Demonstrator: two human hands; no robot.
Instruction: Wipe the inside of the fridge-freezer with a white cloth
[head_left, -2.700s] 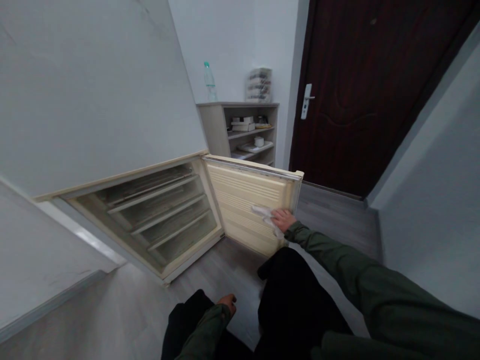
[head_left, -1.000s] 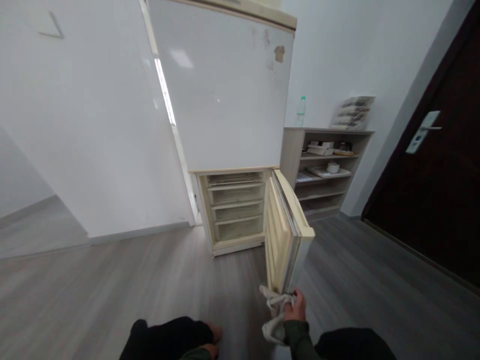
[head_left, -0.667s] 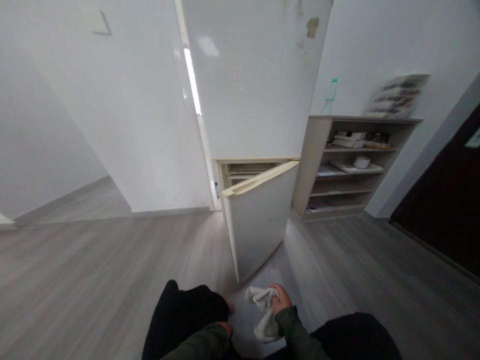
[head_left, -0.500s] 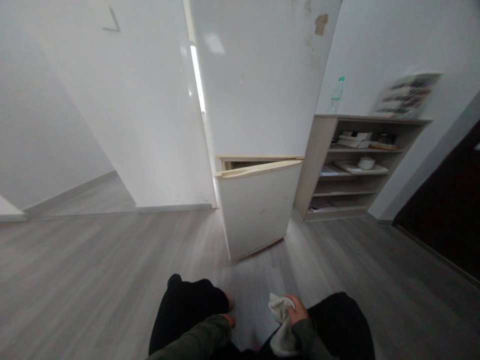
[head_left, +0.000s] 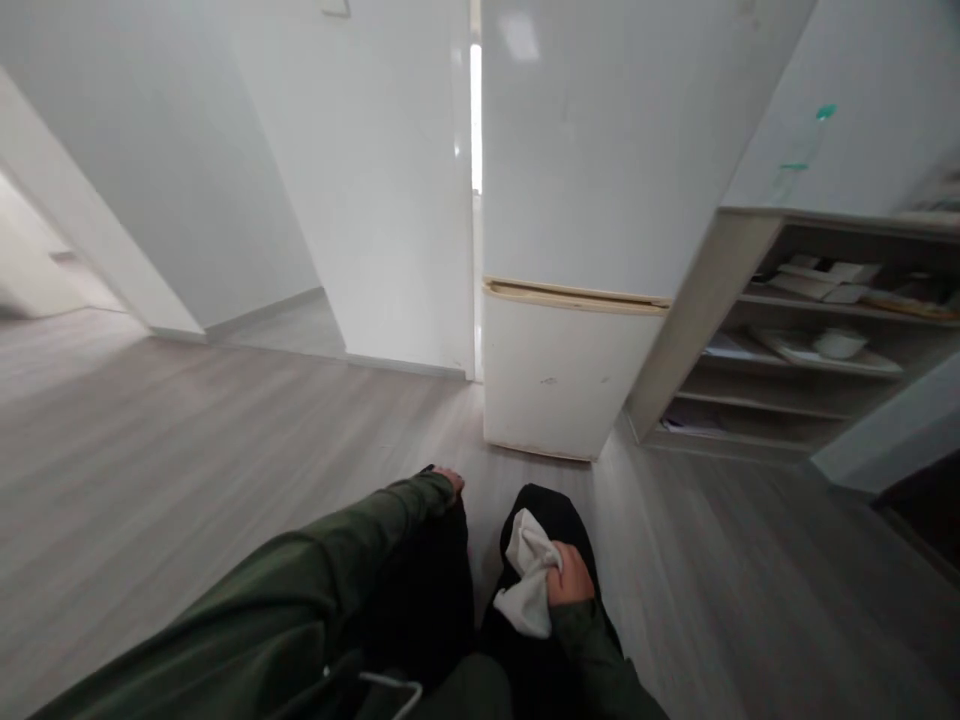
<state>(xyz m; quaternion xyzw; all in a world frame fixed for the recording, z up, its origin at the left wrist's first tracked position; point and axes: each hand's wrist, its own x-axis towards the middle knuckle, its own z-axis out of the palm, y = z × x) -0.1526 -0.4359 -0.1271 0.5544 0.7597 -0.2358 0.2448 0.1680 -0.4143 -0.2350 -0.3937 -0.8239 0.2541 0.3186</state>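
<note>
A white cloth is bunched in my right hand, which rests over my right knee. My left hand lies on my left knee, small in view and partly hidden by the green sleeve, so its fingers are not clear. In front of my knees stands a white fridge. Its lower door is closed, with a yellowish handle strip along its top edge and small marks on its face.
Right of the fridge is a shelf unit holding boxes, papers and a white bowl. A green-capped bottle stands on top. A white wall is left of the fridge, and grey wood-look floor surrounds me.
The fridge's lower door has gone from ajar to closed. My left hand has moved onto my left knee, and my right hand with the cloth is now over my right knee. The view has shifted left.
</note>
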